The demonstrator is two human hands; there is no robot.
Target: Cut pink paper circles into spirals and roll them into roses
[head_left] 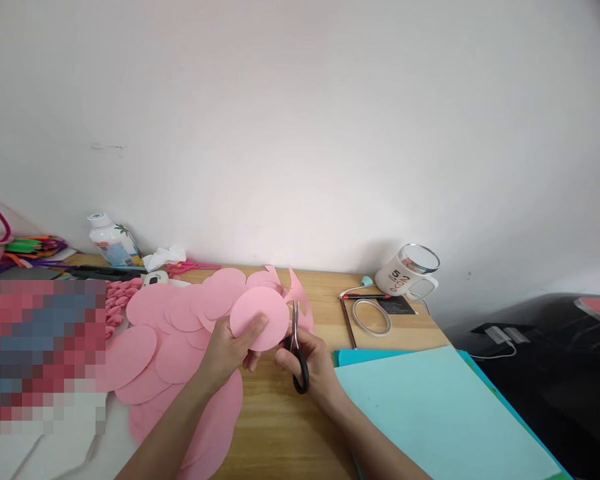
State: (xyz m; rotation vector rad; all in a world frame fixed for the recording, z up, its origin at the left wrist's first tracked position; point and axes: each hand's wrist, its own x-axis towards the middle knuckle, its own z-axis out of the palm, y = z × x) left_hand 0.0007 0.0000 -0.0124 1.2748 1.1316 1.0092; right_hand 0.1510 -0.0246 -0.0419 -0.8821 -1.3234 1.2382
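Note:
My left hand pinches a round pink paper disc, thumb on its face. Close to the disc's right edge, my right hand holds black-handled scissors with the blades pointing up. Behind the blades is a pointed, curved pink paper offcut. Many overlapping pink paper circles cover the table to the left of and beneath my left forearm. My right forearm reaches over the edge of a stack of light blue paper sheets.
A white mug stands at the back right, near a tape roll and pencils. At the back left are a white bottle, pink scissors, a crumpled tissue and colourful pipe cleaners. The wooden table meets a wall.

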